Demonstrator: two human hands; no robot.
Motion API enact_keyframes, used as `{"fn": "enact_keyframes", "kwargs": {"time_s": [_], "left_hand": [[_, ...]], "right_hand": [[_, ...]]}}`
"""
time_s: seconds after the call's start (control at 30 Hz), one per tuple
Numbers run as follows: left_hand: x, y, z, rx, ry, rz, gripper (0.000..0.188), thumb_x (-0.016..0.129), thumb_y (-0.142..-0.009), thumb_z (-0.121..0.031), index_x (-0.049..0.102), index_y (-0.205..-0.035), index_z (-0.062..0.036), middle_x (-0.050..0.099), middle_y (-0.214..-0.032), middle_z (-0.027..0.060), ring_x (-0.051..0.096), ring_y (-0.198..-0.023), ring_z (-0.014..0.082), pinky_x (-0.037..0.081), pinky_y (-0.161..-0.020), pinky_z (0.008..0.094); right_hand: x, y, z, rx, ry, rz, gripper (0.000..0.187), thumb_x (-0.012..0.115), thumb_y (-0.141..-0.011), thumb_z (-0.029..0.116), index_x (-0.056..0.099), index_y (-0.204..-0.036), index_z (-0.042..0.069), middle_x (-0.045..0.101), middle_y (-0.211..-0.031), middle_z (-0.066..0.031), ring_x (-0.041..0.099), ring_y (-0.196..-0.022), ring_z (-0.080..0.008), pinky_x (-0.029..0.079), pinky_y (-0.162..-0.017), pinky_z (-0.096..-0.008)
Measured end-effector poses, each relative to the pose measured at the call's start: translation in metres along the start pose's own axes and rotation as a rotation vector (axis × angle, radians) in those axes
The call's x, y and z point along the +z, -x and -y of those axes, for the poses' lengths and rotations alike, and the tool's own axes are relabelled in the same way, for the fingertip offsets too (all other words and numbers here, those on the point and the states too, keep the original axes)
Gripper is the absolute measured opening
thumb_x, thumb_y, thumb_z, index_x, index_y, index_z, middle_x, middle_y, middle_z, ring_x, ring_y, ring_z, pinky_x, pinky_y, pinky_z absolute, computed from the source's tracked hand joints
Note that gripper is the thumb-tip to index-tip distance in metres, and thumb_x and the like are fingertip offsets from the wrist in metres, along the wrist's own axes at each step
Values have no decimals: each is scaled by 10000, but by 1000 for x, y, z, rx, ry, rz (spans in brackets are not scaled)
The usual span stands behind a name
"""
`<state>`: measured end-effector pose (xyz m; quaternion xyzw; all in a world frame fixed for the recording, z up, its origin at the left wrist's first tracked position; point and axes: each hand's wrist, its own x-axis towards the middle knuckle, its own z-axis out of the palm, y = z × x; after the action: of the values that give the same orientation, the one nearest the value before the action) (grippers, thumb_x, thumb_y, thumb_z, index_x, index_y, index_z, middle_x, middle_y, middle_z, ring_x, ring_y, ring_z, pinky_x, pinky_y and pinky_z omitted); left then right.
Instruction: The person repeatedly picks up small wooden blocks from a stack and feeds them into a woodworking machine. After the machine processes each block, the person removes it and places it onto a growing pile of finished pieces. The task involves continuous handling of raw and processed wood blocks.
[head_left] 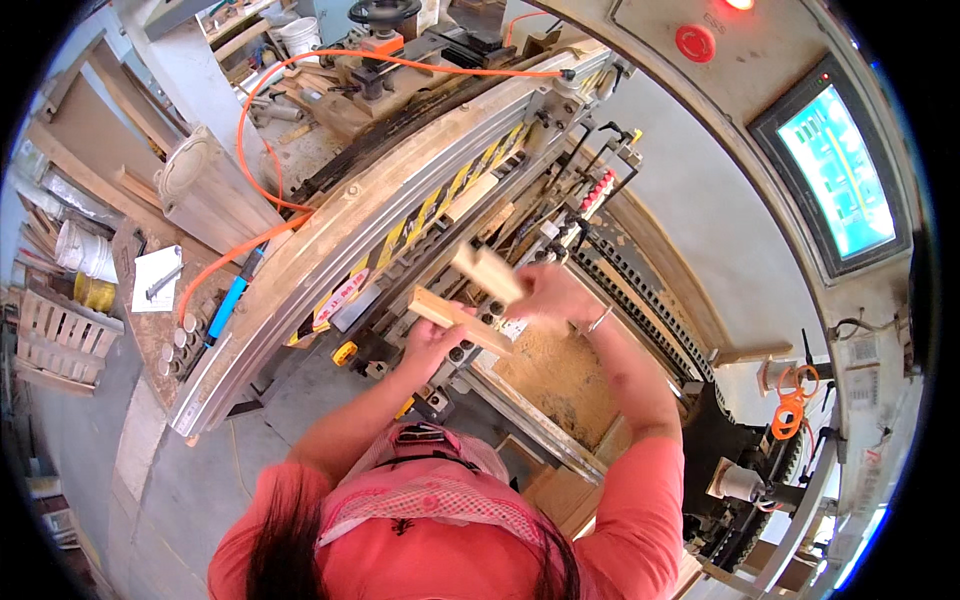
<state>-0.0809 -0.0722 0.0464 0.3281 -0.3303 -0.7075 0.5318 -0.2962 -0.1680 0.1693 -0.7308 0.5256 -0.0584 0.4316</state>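
Observation:
My left hand (432,348) is closed round a short pale wooden strip (472,328), which slants down to the right. Just above and to the right, my right hand (553,297) grips a wooden block (484,272), smeared by motion at its far end. The two pieces are close together, and I cannot tell whether they touch. Both hands are over the front of a large woodworking machine (535,408), whose bed is covered in sawdust (570,378) below my right hand.
A long curved machine beam (335,225) with a yellow-and-black striped strip (425,215) crosses ahead. An orange hose (243,120) loops over it. At right are a lit control screen (838,175) and a red stop button (695,43). A blue air gun (235,298) lies at left.

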Motion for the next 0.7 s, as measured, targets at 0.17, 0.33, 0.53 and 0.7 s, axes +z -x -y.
{"fn": "enact_keyframes", "kwargs": {"time_s": [0.17,0.33,0.53,0.7], "left_hand": [[-17,31,4,41,-365,-103,374,606,-836,-6,491,-1192,2,574,-1193,98,550,-1053,140,444,-898,285],[-22,42,-2,41,-785,53,455,635,-799,-15,445,-1212,-10,512,-1281,104,517,-1091,168,422,-926,314],[-27,41,7,97,-750,71,364,552,-822,-23,442,-1168,-1,484,-1286,127,492,-1057,145,414,-894,302],[-18,43,-1,-12,-545,3,347,501,-849,-45,491,-1191,12,548,-1117,88,522,-885,137,442,-792,281]], "right_hand": [[-65,-86,-42,210,773,-280,449,785,-619,358,661,-915,45,663,-813,-130,658,-744,-262,550,-678,-353],[-74,-150,-79,218,805,-441,351,754,-606,290,694,-864,60,670,-911,-141,661,-853,-289,551,-717,-369],[-54,-171,-86,290,717,-376,468,787,-617,377,666,-944,65,659,-914,-156,646,-875,-291,535,-758,-385],[-62,-158,-80,152,684,-351,566,739,-649,489,652,-903,-9,656,-893,-171,638,-880,-318,516,-777,-385]]}}
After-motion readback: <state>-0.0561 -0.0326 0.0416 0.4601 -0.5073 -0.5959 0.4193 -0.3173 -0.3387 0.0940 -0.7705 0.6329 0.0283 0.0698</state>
